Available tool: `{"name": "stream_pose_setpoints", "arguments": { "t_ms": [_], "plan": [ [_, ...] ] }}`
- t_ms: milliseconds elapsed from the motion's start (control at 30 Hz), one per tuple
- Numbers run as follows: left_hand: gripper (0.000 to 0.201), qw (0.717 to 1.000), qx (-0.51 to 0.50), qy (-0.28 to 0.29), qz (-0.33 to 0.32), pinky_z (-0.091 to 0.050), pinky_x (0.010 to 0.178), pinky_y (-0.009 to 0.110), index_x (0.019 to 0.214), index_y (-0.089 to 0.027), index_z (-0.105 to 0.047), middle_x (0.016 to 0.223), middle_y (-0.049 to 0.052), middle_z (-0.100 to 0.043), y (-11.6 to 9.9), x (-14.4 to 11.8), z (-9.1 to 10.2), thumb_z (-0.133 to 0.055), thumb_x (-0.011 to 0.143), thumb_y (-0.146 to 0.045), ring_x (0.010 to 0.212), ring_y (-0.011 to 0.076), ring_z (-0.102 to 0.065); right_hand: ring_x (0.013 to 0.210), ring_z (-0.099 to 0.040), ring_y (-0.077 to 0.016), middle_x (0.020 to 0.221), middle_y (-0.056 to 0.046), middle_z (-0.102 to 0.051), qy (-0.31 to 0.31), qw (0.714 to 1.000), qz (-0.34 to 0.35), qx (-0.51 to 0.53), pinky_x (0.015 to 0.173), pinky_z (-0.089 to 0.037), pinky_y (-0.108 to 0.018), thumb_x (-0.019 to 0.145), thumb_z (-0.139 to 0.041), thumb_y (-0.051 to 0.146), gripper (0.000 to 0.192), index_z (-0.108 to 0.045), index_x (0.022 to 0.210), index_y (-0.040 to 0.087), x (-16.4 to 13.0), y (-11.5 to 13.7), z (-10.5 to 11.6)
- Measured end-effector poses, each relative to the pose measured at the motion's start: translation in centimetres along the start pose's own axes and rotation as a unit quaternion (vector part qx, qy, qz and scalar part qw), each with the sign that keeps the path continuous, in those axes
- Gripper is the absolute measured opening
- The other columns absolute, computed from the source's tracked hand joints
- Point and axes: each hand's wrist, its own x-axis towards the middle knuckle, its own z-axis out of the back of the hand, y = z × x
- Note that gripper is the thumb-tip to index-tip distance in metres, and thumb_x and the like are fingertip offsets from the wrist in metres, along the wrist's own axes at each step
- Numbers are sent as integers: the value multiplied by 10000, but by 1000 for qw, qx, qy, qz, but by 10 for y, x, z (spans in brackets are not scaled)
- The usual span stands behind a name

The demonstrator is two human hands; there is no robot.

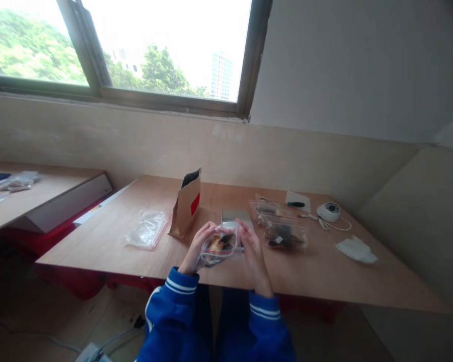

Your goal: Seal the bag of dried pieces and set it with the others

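Note:
A clear zip bag [218, 247] with brown and dark contents is held up between my two hands, over the near edge of the table. My left hand [197, 247] grips its left side, the fingers along the upper edge. At the bag's top right corner, my right hand [252, 246] pinches the rim. What exactly lies inside the bag I cannot make out. Just behind the hands is a flat silvery scale-like slab [236, 215], partly covered by them. A brown paper pouch [185, 207] with a red label stands open at the top, left of the slab.
Empty-looking clear bags [148, 229] lie left of the pouch. To the right are filled zip bags [285, 234], a green-handled screwdriver [296, 204] on white paper, a white dome camera [328, 211] with its cable, and a crumpled white tissue [357, 249]. Another table [60, 186] stands at left.

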Motion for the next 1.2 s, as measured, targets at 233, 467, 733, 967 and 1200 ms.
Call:
{"name": "stream_pose_setpoints", "arguments": {
  "t_ms": [233,467,733,967,1200],
  "plan": [
    [313,998,56,-9,-6,-471,764,258,795,-150,-656,840,39,-668,26,-28,-5,-614,814,-459,807,165,-614,705,-586,-136,755,4,-648,-122,991,60,-7,687,-469,-259,743,-735,416,254,-614,799,199,-34,8,15],
    [472,990,117,85,-8,-429,983,375,1187,-177,-627,1233,111,-641,30,-44,13,-483,884,-509,1147,255,-575,588,-519,-105,679,32,-596,-233,966,107,28,596,-439,-235,763,-698,449,298,-556,833,196,-32,6,16],
    [274,977,191,-63,-67,-512,778,304,901,-150,-703,866,68,-727,43,-44,6,-643,807,-400,838,202,-659,565,-511,-90,695,55,-566,-275,955,76,75,593,-437,-231,790,-653,474,287,-536,815,213,-34,-9,13],
    [192,891,323,-206,-246,-505,717,279,927,-189,-685,920,51,-701,1,-57,-4,-573,868,-333,844,176,-645,609,-570,-121,659,29,-623,-128,991,21,38,641,-463,-259,755,-720,424,283,-560,807,197,-39,-32,6],
    [131,780,528,26,-334,-471,802,318,936,-233,-685,939,38,-721,-42,-78,-26,-568,875,-228,878,176,-640,706,-627,-141,786,18,-682,-105,983,-37,149,668,-491,-257,620,-817,327,327,-625,863,222,-38,-34,-9]
  ]
}}
